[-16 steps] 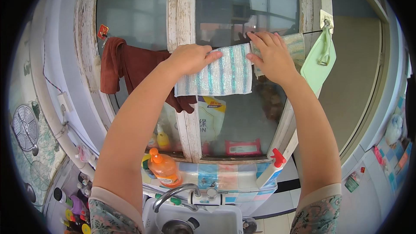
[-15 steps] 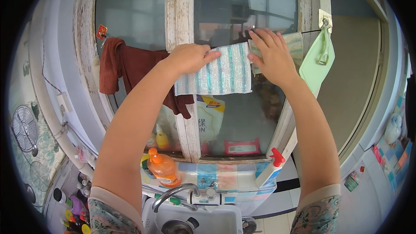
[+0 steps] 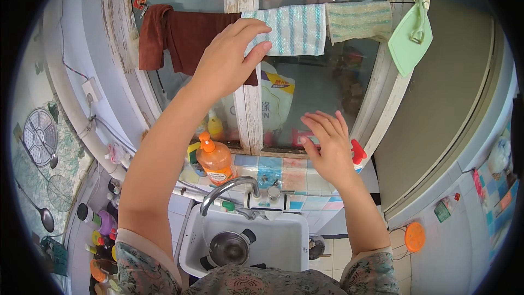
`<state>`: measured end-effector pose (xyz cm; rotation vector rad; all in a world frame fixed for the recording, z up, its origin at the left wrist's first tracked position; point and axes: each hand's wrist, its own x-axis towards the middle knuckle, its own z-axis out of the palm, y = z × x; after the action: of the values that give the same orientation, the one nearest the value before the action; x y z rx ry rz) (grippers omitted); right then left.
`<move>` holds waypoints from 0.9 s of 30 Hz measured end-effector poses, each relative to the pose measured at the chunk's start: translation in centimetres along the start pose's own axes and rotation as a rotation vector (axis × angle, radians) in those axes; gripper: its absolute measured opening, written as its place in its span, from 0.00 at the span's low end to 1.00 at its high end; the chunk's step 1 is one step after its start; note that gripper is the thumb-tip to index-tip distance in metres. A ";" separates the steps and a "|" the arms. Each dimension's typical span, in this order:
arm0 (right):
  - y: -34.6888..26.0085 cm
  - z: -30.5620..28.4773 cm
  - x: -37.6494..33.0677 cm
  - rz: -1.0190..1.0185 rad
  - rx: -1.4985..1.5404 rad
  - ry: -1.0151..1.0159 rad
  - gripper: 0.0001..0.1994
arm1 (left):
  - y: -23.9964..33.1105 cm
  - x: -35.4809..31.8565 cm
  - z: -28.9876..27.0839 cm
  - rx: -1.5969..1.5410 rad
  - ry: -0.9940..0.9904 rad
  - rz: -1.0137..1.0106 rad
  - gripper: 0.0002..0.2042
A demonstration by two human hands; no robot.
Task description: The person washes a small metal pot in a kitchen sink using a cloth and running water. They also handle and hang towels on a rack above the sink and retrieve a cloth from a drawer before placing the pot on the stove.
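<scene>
A white cloth with blue-green stripes (image 3: pixel 297 30) hangs folded over a line stretched before the window. My left hand (image 3: pixel 232 52) is raised at its left end, fingers apart and holding nothing; whether the fingertips touch the cloth I cannot tell. Lower down, in front of the window's bottom part, my right hand (image 3: pixel 329 145) is held in the air with spread fingers and nothing in it. To the left on the line hangs a brown cloth (image 3: pixel 183 38), partly behind my left hand. A beige striped cloth (image 3: pixel 360 21) hangs to the right.
A light green cloth (image 3: pixel 409 41) hangs from a wall hook. Below are a white sink (image 3: pixel 284 240) with a pot (image 3: pixel 229 248) in it, a curved faucet (image 3: pixel 226 186) and an orange pump bottle (image 3: pixel 215 158). A red-topped spray bottle (image 3: pixel 358 153) stands beside my right hand.
My right hand has come away from the line and dropped. The left has let go of the striped cloth's edge. The view has tilted downward, showing more of the sink.
</scene>
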<state>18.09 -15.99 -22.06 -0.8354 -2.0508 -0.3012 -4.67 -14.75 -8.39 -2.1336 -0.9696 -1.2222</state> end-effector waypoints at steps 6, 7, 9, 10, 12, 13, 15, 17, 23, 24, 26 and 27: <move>-3.5 6.4 -15.3 0.252 0.350 -0.227 0.12 | 3.0 -16.9 -5.6 -0.242 -0.131 -0.301 0.07; -4.8 6.9 -16.9 0.317 0.445 -0.298 0.12 | 2.8 -20.0 -7.0 -0.244 -0.093 -0.411 0.07; -6.7 8.4 -19.1 0.443 0.617 -0.429 0.12 | 1.4 -27.2 -8.7 -0.241 -0.001 -0.610 0.08; -8.3 9.6 -21.0 0.476 0.648 -0.554 0.12 | 1.1 -33.2 -9.5 -0.341 0.047 -0.888 0.08; -9.8 12.3 -23.6 0.517 0.672 -0.749 0.12 | 0.7 -42.4 -9.9 -0.416 0.063 -1.257 0.09; -10.5 13.5 -25.1 0.606 0.729 -0.840 0.13 | 1.1 -46.0 -10.0 -0.394 0.006 -1.372 0.10; -11.3 16.8 -29.1 0.623 0.707 -1.035 0.14 | 2.8 -52.6 -10.0 -0.357 -0.119 -1.518 0.09; -12.4 19.5 -32.3 0.609 0.681 -1.186 0.16 | 4.7 -58.5 -10.3 -0.374 -0.243 -1.721 0.11; -15.8 23.0 -36.6 0.633 0.679 -1.310 0.17 | 7.5 -69.0 -8.7 -0.242 -0.692 -1.590 0.16; -16.2 22.8 -36.0 0.651 0.667 -1.308 0.17 | 7.4 -69.7 -7.9 -0.221 -0.751 -1.553 0.17; -16.7 22.4 -35.6 0.698 0.643 -1.284 0.17 | 7.1 -70.4 -5.8 -0.173 -0.850 -1.479 0.19; -16.7 22.3 -35.8 0.720 0.636 -1.270 0.18 | 6.9 -70.7 -4.9 -0.140 -0.888 -1.453 0.20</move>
<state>6.72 -33.44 -62.33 -1.4261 -2.4092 1.5484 -26.28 -46.18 -68.50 -1.8959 -3.1998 -0.6674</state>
